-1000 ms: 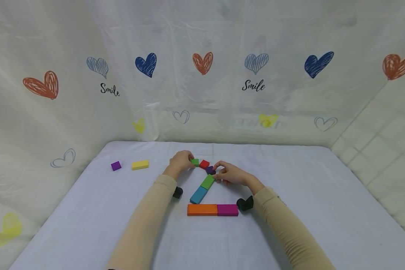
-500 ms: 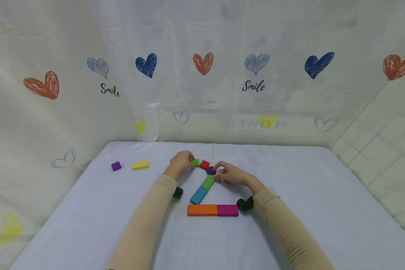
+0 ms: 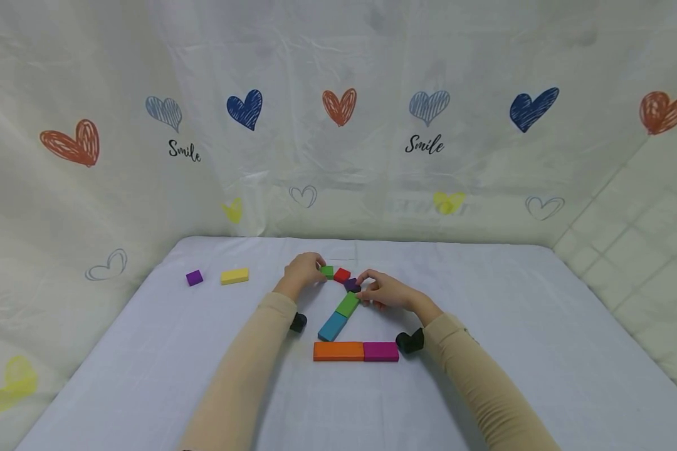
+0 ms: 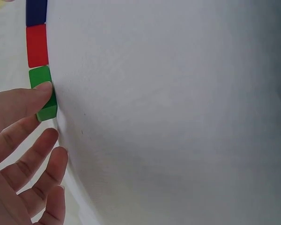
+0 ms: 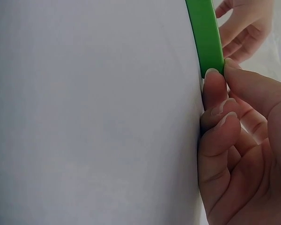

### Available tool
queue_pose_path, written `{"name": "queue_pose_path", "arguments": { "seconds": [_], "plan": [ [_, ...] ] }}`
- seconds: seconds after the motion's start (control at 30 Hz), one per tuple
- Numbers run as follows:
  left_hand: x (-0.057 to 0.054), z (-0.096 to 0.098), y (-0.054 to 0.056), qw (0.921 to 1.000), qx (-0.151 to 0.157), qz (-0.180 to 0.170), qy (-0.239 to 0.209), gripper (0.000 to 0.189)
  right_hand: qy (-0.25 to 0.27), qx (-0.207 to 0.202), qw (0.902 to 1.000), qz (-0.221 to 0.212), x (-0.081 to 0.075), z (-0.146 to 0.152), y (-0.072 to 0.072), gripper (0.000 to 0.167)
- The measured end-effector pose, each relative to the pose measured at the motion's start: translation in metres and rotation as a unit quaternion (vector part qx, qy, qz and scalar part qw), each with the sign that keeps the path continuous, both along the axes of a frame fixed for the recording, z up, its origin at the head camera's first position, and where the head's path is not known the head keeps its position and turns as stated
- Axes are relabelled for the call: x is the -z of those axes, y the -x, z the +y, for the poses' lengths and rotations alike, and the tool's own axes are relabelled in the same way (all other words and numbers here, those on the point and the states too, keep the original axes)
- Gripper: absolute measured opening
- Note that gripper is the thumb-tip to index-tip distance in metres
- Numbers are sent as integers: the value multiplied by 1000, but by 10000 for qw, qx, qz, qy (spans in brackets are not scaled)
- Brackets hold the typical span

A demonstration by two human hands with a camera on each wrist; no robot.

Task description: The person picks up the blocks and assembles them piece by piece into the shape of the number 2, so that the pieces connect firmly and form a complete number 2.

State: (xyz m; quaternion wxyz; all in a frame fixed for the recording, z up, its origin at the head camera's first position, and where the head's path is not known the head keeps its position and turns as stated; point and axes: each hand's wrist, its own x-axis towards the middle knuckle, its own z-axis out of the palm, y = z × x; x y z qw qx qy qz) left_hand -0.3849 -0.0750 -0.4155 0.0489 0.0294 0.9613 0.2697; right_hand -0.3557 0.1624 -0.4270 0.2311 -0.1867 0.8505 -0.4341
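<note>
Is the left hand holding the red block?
No, the left hand pinches a green block, while the red block lies just beyond it, clear of the fingers.

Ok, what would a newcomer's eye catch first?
Probably the orange block and magenta block, end to end in the middle of the table. Beyond them, the left hand pinches a green block and the right hand touches a second green block. Red and blue hearts stand out on the backdrop behind.

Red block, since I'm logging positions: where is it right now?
In the head view, the red block lies near centre, right of the small green block at the left hand and left of the dark purple block.
</note>
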Motion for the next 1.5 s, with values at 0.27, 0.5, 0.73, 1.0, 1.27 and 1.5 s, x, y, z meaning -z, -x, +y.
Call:
{"name": "queue_pose_path", "arguments": {
  "seconds": [0.27,0.5,0.73,1.0,1.27,1.5],
  "plan": [
    [-1,-1,-1,10000,27,6,14,34,-28,-13,10000,29,0,0,1,31],
    [-1,-1,0,10000,8,1,-12,34,-20,-25,10000,11,1,0,1,31],
    [-1,-2,-1,10000,19,-16,-22,37,-22,-39,10000,37,0,-1,2,31],
    [0,-7,1,9999,101,-36,-51,39,-35,-21,10000,54,0,-1,1,30],
    [0,-13,0,9996,184,47,-206,34,-32,3,10000,39,0,-1,0,30],
    [0,-24,-6,9989,259,261,-307,30,2,-11,10000,55,-2,-1,-3,30]
  ]
}}
